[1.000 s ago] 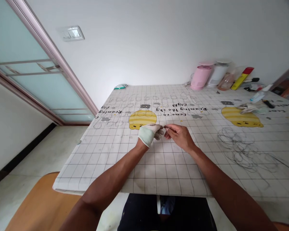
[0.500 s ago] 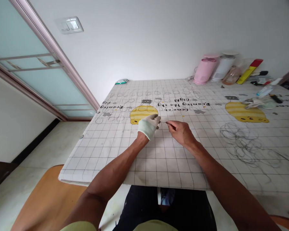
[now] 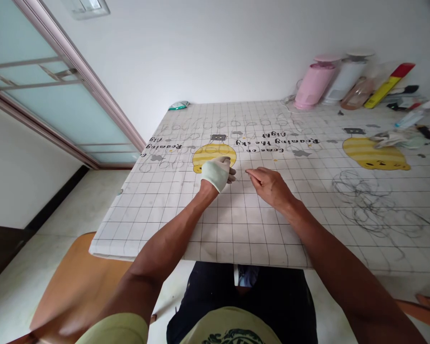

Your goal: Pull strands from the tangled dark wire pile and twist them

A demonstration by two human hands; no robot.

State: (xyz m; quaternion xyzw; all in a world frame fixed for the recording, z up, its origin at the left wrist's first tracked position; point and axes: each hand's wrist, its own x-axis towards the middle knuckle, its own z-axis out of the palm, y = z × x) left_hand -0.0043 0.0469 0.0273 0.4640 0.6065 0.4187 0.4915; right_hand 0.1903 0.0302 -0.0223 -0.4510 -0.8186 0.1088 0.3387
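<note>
My left hand (image 3: 217,173) wears a whitish glove and hovers over a yellow striped bear print on the tablecloth (image 3: 157,210). Its fingers are curled together, and what they hold, if anything, is too small to make out. Bare, my right hand (image 3: 270,185) is just to the right, thumb and forefinger pinched with their tips pointing at the glove. Anything in that pinch is also too fine to identify. A narrow gap separates the two hands. Right of them lies a loose tangle of thin dark strand (image 3: 365,203), wire or thread.
Thin rings (image 3: 208,123) lie in rows toward the back. Along the wall stand a pink cylinder (image 3: 313,86), a white cylinder (image 3: 346,79), a bottle (image 3: 358,93) and a yellow-red box (image 3: 389,86). A crumpled glove (image 3: 397,138) lies far right; a green packet (image 3: 179,105) sits back left.
The camera view has tilted down, so the wall and table appear higher. My left hand has drawn slightly left, widening the gap a little; my right hand keeps its pinch.
</note>
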